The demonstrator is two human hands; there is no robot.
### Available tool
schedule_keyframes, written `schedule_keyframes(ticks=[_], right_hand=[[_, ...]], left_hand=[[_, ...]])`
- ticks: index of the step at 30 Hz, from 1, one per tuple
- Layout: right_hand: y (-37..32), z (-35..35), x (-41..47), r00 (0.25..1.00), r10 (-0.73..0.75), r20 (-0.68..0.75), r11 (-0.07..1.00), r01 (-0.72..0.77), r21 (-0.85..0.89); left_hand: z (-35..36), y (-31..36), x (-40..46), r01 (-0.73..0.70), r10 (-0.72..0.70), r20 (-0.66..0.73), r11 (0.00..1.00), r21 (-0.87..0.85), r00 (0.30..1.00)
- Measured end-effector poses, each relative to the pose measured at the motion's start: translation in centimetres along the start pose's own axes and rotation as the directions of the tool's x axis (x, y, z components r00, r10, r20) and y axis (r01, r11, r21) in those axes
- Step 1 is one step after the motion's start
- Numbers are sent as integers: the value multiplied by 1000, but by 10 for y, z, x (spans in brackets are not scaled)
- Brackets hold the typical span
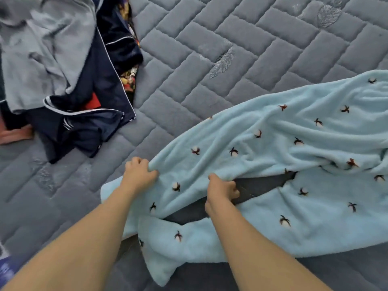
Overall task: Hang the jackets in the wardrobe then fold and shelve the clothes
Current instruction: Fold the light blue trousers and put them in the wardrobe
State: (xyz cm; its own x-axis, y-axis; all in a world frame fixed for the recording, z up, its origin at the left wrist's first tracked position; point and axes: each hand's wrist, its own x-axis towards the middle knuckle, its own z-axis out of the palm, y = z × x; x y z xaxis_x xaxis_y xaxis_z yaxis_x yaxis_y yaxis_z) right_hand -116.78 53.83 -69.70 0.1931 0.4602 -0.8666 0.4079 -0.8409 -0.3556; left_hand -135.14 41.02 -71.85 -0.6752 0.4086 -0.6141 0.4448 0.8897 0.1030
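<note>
On the grey quilted mattress (241, 38), stitched in a brick-like pattern, one pale blue fleece garment (283, 154) dotted with small dark and white cotton-boll motifs lies spread and rumpled across the right half, running from the near edge out past the right side of the view. Two bare forearms reach in from below. The left hand (139, 171) sits at the garment's upper left edge, its fingers curled over and clenched on a fold of the fleece. The right hand (221, 190) is just beside it, nearer the middle of the cloth, with its grip pinching the edge of the fleece where the fabric parts; through that slit-like gap a dark strip shows underneath. So the fleece lies directly under both hands and stretches away from them to the right and toward the near edge of the bed. Well apart, at the far left, one heap of other clothes rests on the mattress: a light grey-blue top (42, 49) on the pile, a navy garment with thin white piping (90, 114) beneath and in front of it, a brightly printed multicoloured piece (129, 77) peeking out at the heap's right side, and a pinkish strip of cloth (15, 134) at the left border.
</note>
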Motion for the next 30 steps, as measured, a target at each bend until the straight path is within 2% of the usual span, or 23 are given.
schedule_keyframes(ticks=[2,3,4,5,7,8,9,10,11,12,13,14,17,19,22,24,25,26,28,29,30], right_hand=[[9,14,-3,999,0,50,964,-13,267],[14,19,-2,997,-24,68,936,-1,351],[18,22,-4,996,-38,81,911,1,412],[21,25,-6,995,-37,94,889,-10,457],[20,28,-8,992,-26,126,848,-45,528],[17,29,-6,989,-31,145,833,-54,551],[13,31,-2,986,-36,166,818,-66,572],[9,32,2,980,-37,195,801,-88,592],[4,33,6,973,-30,230,782,-120,612],[2,33,8,963,-29,267,767,-150,624],[2,33,10,952,-44,304,771,-161,616],[4,33,9,935,-70,349,800,-156,579],[21,36,-1,835,-50,548,934,-156,321],[31,41,-9,786,63,615,973,-185,137],[40,48,-13,784,171,597,972,-234,30],[42,50,-15,784,152,602,956,-271,111],[43,52,-14,784,122,609,939,-290,185],[44,54,-15,783,90,616,914,-310,261],[46,60,-19,764,28,645,854,-354,382],[48,64,-21,737,11,676,836,-378,399],[51,67,-24,697,1,717,835,-396,383]], left_hand=[[-22,-10,3,-87,92,143,995,-39,985],[-32,-15,5,-146,154,135,987,-68,979],[-45,-19,8,-196,201,70,978,-79,977],[-58,-22,11,-233,228,-67,970,-72,971],[-81,-25,21,-246,208,-412,968,-41,887],[-92,-27,28,-237,197,-484,971,-21,853],[-99,-31,36,-198,189,-424,980,25,886],[-104,-38,42,-137,159,-257,985,102,953],[-106,-46,46,-75,83,-29,975,210,996],[-105,-55,48,-34,-19,170,954,299,985],[-101,-63,47,-19,-85,284,938,345,955],[-95,-69,46,-30,-94,331,936,352,939],[-84,-75,41,-176,100,314,958,224,944],[-96,-72,38,-184,171,337,983,7,926],[-121,-69,36,-58,169,296,936,-348,940],[-132,-69,43,140,17,269,821,-554,963],[-136,-69,45,182,-29,257,783,-594,966],[-139,-70,50,136,-26,212,838,-529,977],[-138,-77,56,5,15,129,988,-151,992],[-136,-79,55,-22,15,94,997,70,995],[-134,-80,54,-27,8,89,976,216,996]])
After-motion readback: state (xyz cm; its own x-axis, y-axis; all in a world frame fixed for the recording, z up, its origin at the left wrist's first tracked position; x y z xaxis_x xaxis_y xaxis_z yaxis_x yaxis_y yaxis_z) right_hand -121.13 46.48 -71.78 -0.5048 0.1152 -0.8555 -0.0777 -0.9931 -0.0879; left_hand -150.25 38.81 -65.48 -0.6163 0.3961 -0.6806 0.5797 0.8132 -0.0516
